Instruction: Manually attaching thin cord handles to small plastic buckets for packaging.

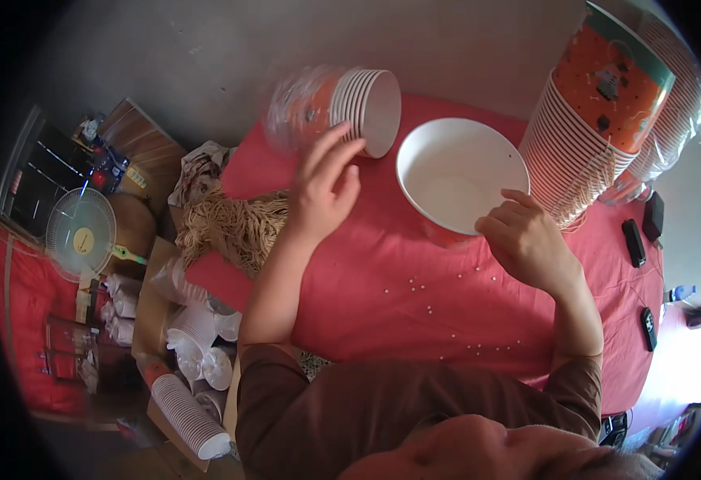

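A wide white-lined paper bucket (pixel 464 172) with an orange outside stands on the red cloth in front of me. My right hand (pixel 526 244) is at its near right rim, fingers curled inward; whether they grip the rim or something small is hidden. My left hand (pixel 324 192) is raised with fingers apart and appears to hold nothing. Its fingertips are by a stack of nested paper buckets (pixel 364 108) lying on its side, partly inside clear plastic wrap (pixel 286 108); contact is unclear. Small white bits (pixel 418 284) are scattered on the cloth nearer to me.
A tall stack of orange buckets (pixel 578 132) leans at the right, with strands of cord beside it. Bundled beige cord (pixel 234 228) lies at the table's left edge. Dark remote-like objects (pixel 633 242) rest at the right. A carton (pixel 154 320) with cups is left of the table.
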The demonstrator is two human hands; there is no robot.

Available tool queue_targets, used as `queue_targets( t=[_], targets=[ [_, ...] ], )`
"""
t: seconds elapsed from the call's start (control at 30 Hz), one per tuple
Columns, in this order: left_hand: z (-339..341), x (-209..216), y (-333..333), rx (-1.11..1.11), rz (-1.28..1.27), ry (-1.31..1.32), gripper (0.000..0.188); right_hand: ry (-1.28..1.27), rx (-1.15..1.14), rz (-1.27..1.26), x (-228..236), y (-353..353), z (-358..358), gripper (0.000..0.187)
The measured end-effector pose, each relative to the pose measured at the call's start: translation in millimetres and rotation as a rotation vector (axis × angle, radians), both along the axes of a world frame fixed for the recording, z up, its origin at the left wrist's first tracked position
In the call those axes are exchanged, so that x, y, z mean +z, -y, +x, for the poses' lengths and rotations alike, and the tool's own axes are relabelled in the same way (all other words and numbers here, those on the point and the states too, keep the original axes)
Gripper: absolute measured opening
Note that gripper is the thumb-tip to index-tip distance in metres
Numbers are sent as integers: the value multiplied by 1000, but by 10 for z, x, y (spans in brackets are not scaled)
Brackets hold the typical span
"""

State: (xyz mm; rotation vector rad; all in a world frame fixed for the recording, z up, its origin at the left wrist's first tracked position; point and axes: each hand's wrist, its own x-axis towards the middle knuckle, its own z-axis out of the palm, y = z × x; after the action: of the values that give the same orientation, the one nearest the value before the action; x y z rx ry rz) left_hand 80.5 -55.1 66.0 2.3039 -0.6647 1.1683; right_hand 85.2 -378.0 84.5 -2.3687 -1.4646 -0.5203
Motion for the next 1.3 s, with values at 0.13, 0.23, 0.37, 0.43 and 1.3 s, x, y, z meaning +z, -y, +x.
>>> queue_targets(
  t=[0.13, 0.23, 0.37, 0.43, 1.3],
  targets=[
    [-169, -87, -503, 244, -268, -219, 16, -116, 42, -40, 38, 9, -100, 17],
    [-285, -260, -922, 395, -255, -323, 11, -154, 84, -64, 30, -19, -162, 17],
    [-393, -373, -1090, 495, -191, -439, 7, -208, 83, -133, -38, -69, -225, 27],
    [-436, -354, -1022, 503, -146, -499, 6, -209, 23, -126, -107, -114, -248, 27],
    [-446, -825, -807, 492, 204, -436, 9, -110, -47, -158, -117, -189, -281, 28]
  ],
)
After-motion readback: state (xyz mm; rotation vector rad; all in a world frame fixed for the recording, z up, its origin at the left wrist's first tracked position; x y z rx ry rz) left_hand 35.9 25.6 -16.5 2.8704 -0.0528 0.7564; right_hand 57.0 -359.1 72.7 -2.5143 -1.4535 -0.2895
